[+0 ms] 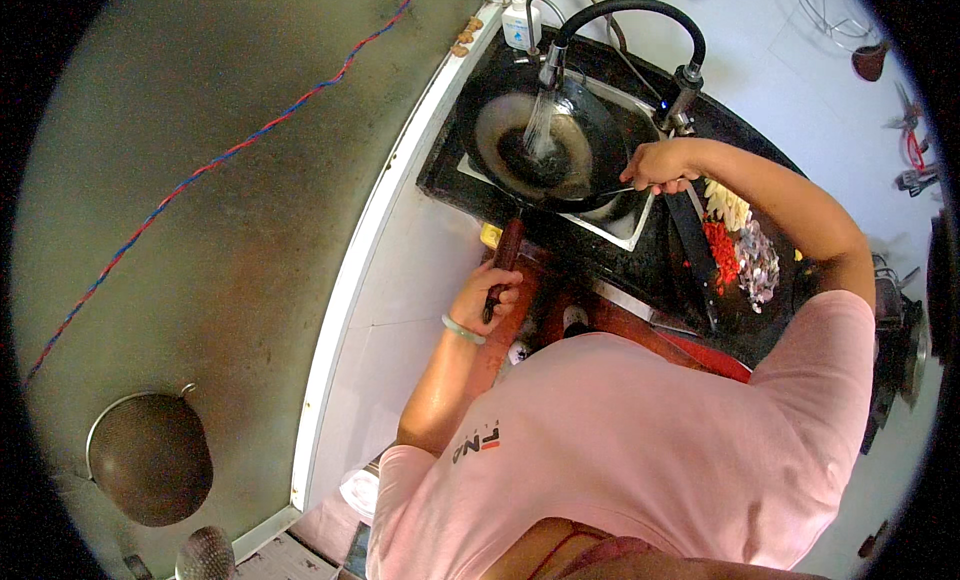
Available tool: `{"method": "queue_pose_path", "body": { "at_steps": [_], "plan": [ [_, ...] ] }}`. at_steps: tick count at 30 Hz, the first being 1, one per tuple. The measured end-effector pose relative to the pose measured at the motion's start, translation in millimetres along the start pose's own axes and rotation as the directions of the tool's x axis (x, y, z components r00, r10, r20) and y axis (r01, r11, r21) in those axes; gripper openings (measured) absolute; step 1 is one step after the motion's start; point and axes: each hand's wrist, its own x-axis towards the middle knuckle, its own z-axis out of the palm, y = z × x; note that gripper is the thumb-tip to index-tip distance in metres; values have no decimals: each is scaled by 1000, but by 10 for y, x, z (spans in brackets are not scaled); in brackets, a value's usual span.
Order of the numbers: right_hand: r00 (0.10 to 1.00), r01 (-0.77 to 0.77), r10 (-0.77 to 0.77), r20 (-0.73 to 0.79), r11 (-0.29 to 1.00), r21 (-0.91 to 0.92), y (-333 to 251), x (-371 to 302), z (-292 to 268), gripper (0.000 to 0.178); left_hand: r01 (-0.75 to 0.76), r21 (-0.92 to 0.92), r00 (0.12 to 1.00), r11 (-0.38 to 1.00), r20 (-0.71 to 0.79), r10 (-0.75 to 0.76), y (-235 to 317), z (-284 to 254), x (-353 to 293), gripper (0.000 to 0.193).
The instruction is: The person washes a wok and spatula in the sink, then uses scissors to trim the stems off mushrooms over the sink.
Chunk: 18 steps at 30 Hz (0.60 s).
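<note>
A dark wok (490, 130) sits over the sink, its inside worn to a brownish grey ring. Water runs into it from the black hose faucet (549, 72). My left hand (485, 295) is closed around the wok's dark red handle (510, 242), which points toward me. At the wok's right side, my right hand (662, 167) is closed on a thin handle (622, 189) that reaches over the near rim. The far end of that handle is hard to make out against the dark wok.
Cut food lies on the counter at right: pale strips (728, 206), red pieces (720, 250) and greyish-purple pieces (757, 265). A white pump bottle (520, 22) stands behind the sink. A mesh strainer (150, 458) hangs on the left wall, below a red-and-blue cord (215, 162).
</note>
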Motion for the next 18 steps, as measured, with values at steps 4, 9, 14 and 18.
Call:
{"method": "queue_pose_path", "body": {
  "at_steps": [4,9,14,18],
  "plan": [
    [951,31,-180,-253,867,-497,350,734,-198,41,-40,50,999,998,31,39,59,81,-12,10],
    [770,-91,-418,-483,676,-731,312,1169,-585,45,-3,109,1000,994,15,1,106,-2,-21,12],
    [674,-59,-631,-384,473,-879,-128,918,-744,42,9,92,1000,996,4,-10,115,1,-34,10],
    [599,-6,-784,-164,201,-980,-353,530,-569,48,34,70,999,997,-15,-33,127,-1,-49,8]
  ]
}}
